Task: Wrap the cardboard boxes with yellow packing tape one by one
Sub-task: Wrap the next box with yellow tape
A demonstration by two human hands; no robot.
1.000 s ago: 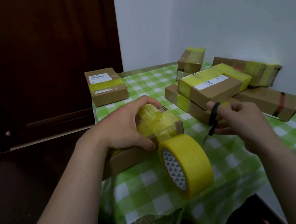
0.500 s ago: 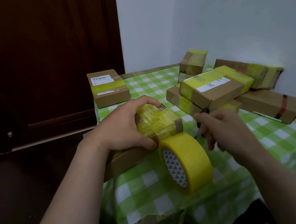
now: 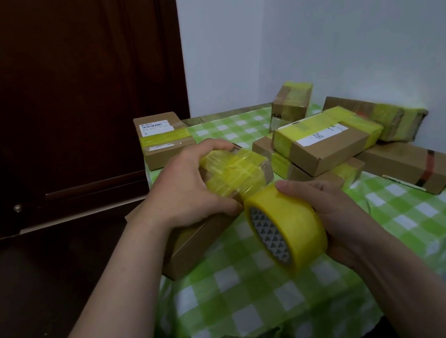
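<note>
My left hand (image 3: 186, 186) grips a long cardboard box (image 3: 198, 240) lying on the green checked tablecloth (image 3: 400, 228). Its far end is wound in yellow tape (image 3: 234, 173). A thick roll of yellow packing tape (image 3: 286, 226) stands on edge right next to that box, and my right hand (image 3: 327, 210) holds it from the right, thumb on top. A short stretch of tape runs from the roll up to the box. The scissors are out of sight.
Several taped boxes lie at the back right: a stacked pair (image 3: 325, 141), a small cube-like one (image 3: 291, 102), two against the white wall (image 3: 395, 118). Another labelled box (image 3: 164, 137) sits at the back left. A dark wooden door (image 3: 58, 92) stands left of the table.
My right hand held black scissors near the stacked boxes a second ago; now it has come left and taken hold of the tape roll. The left hand stayed on the box.
</note>
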